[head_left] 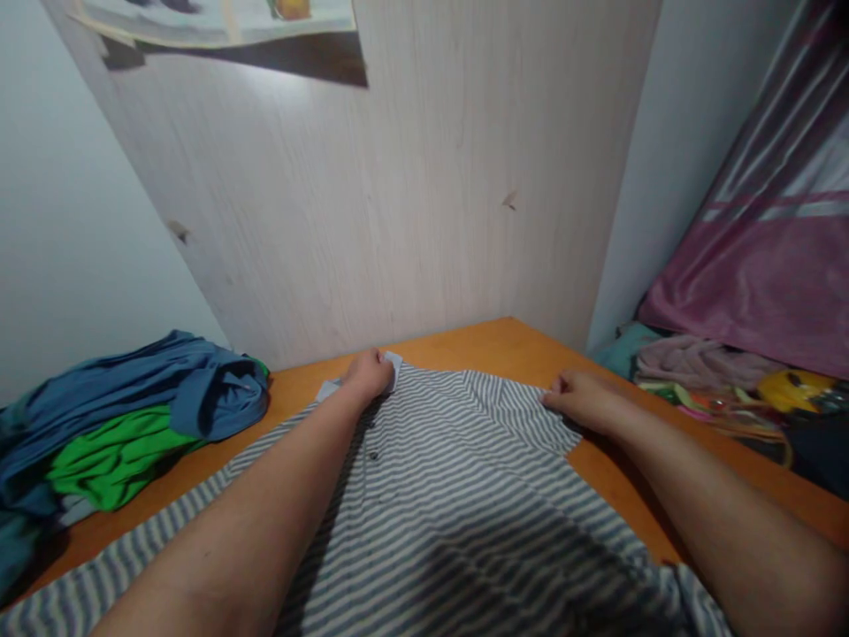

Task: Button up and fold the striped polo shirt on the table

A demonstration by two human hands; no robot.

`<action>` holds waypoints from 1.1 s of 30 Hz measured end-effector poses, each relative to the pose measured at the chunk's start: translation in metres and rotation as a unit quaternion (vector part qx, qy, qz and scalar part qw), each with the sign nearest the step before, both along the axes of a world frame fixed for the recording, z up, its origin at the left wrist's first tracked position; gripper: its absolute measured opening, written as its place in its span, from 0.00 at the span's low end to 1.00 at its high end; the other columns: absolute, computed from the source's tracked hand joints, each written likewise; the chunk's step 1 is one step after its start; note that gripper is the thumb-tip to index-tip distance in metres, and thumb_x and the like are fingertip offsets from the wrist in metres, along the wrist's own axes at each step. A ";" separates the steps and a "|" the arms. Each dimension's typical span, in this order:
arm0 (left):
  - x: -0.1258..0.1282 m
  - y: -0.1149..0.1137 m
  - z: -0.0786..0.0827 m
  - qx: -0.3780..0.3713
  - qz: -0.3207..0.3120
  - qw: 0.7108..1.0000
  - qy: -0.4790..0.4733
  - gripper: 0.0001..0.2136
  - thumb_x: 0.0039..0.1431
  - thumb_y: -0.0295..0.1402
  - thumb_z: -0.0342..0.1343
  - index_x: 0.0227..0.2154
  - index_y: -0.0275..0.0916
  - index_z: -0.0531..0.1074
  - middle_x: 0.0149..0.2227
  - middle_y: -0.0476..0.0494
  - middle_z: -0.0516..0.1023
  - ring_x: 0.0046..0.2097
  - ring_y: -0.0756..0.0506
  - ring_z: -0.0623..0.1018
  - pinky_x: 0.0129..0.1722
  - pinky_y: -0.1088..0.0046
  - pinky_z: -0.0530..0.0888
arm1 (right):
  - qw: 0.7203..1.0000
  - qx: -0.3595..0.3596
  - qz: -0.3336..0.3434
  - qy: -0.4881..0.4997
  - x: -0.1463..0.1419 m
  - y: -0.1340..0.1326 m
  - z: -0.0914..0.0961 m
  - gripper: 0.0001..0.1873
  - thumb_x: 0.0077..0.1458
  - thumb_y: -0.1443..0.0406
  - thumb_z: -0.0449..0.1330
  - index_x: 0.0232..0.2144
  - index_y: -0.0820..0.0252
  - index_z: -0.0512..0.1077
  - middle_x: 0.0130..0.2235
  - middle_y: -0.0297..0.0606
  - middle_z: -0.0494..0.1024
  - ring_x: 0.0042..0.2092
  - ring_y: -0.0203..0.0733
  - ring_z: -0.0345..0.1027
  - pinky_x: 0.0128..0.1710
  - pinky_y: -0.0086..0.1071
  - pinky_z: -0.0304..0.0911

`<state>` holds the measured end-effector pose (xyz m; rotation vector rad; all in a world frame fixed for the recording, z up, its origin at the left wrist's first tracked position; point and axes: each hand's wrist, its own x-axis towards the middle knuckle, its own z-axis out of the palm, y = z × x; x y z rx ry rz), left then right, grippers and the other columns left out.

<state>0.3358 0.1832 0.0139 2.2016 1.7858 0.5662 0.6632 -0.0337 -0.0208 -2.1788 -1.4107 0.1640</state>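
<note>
Two hands hold a striped shirt (pixel 457 451) on the orange table (pixel 481 339).
The left hand (pixel 370 372) is closed on the shirt at its collar (pixel 396 361), and the right hand (pixel 578 400) pinches the short sleeve (pixel 521 409) near its edge. The shirt lies with its front upward (two dark buttons are visible), and blue and green clothes (pixel 133 456) are heaped at the left.

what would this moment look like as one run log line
left hand: pinching shirt collar | right hand: pinching shirt sleeve | shirt: spread on table | clothes pile: left of shirt
</note>
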 end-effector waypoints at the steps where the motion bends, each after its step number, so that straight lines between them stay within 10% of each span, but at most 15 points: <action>1: 0.001 0.000 0.002 0.016 0.013 1.000 0.000 0.10 0.60 0.41 0.51 0.37 0.42 0.70 0.43 0.37 0.80 0.46 0.35 0.78 0.42 0.61 0.69 | 1.000 -0.014 0.013 0.004 -0.003 0.001 0.000 0.11 0.48 0.57 0.62 0.21 0.56 0.69 0.21 0.32 0.72 0.24 0.37 0.63 0.23 0.29 0.49; 9: 0.006 -0.008 -0.003 0.118 0.060 0.991 0.002 0.15 0.68 0.43 0.40 0.47 0.42 0.66 0.45 0.34 0.80 0.50 0.33 0.77 0.50 0.53 0.67 | 0.955 0.242 -0.144 0.092 -0.006 0.008 0.005 0.10 0.51 0.56 0.56 0.29 0.57 0.69 0.25 0.35 0.72 0.27 0.41 0.65 0.24 0.30 0.54; 24: 0.007 -0.008 -0.015 0.044 0.011 0.997 0.063 0.17 0.61 0.36 0.49 0.53 0.41 0.66 0.51 0.33 0.78 0.54 0.32 0.75 0.52 0.52 0.67 | 0.932 0.282 -0.170 0.152 0.009 0.016 -0.003 0.31 0.49 0.60 0.59 0.57 0.59 0.67 0.44 0.46 0.79 0.40 0.49 0.75 0.36 0.37 0.69; 33: 0.029 -0.055 -0.002 0.175 -0.137 0.973 0.069 0.12 0.64 0.35 0.49 0.47 0.41 0.72 0.50 0.38 0.76 0.55 0.38 0.72 0.55 0.60 0.65 | 0.970 0.219 -0.104 -0.005 -0.013 0.000 0.022 0.13 0.56 0.57 0.54 0.34 0.56 0.75 0.33 0.39 0.80 0.36 0.45 0.73 0.35 0.34 0.63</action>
